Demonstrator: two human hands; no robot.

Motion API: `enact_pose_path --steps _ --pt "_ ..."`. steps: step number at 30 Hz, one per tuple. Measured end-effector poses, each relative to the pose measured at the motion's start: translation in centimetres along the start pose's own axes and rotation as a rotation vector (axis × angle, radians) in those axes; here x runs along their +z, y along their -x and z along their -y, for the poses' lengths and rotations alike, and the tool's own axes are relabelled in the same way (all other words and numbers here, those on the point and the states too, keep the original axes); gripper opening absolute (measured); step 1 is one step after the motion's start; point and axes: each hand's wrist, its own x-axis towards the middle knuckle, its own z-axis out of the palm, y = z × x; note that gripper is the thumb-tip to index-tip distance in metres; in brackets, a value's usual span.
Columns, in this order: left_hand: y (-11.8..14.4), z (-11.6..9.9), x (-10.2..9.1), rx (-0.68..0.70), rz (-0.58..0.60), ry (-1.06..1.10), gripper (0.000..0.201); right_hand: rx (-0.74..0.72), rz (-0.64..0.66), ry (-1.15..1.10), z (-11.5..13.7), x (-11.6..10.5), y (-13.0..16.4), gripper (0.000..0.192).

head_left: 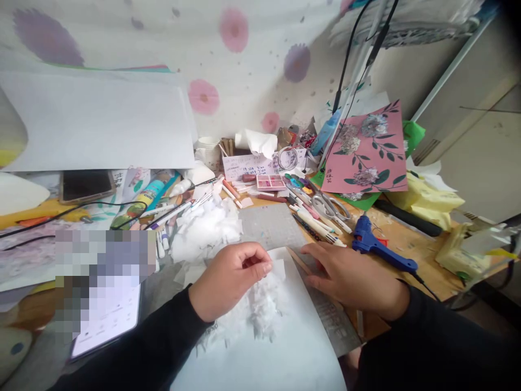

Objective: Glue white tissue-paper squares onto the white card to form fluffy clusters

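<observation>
While the left hand point(232, 277) is curled shut, thumb and fingertips pinching a small bit of white tissue point(260, 309), the tissue's fringed mass lies on a white sheet point(293, 347) directly below that hand. The right hand point(350, 277) rests flat and open, fingers spread, pressing the sheet's right edge against the grey mat point(277, 225); it grips nothing. Judged from this, the step in hand is shaping or placing tissue pieces onto the sheet, partly done. The next move calls for a light pinch so the thin tissue does not tear, with the right hand holding the sheet steady. A loose heap of tissue scraps point(205, 231) sits just beyond the left hand. A blue glue gun point(376, 244) lies near the right hand, untouched, its cord trailing toward the sleeve. Scissors point(329, 206) and pens point(315, 222) lie further back, below a pink floral card point(366, 149). A phone point(108, 323) lies at the left.
</observation>
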Motion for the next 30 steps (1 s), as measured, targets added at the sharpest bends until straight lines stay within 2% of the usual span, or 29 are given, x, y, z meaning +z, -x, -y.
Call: enact_pose_path --steps 7,9,11,14,18,21,23,25,30 --pt "0.6 -0.5 0.1 -0.079 0.113 -0.037 0.014 -0.01 0.058 0.372 0.6 1.6 0.9 0.046" --pt "0.7 -0.7 0.0 -0.096 0.123 -0.032 0.013 -0.015 0.056 0.378 0.5 1.6 0.9 0.046" --pt "0.6 -0.8 0.0 -0.117 0.144 -0.018 0.013 -0.049 0.021 0.293 0.0 1.1 0.9 0.038" --pt "0.4 -0.6 0.1 -0.162 0.202 -0.007 0.011 -0.087 -0.078 -0.078 -0.9 0.0 1.6 0.027" --pt "0.3 -0.3 0.5 -0.198 0.26 -0.074 0.008 -0.02 -0.162 -0.574 -1.3 -1.4 3.1 0.019" --pt "0.4 -0.3 1.0 -0.23 0.274 -0.123 0.008 0.009 -0.239 -0.79 -0.6 -1.8 3.8 0.009" --pt "0.4 -0.3 1.3 -0.252 0.256 -0.187 0.008 -0.019 -0.318 -0.809 -0.1 -1.7 3.9 0.008" --pt "0.4 -0.4 1.6 -0.255 0.231 -0.268 0.008 -0.114 -0.387 -0.748 0.5 -1.4 3.9 0.009" --pt "0.3 -0.5 2.0 -0.186 0.207 -0.447 0.01 -0.347 -0.418 -0.616 1.9 -0.3 3.7 0.017"
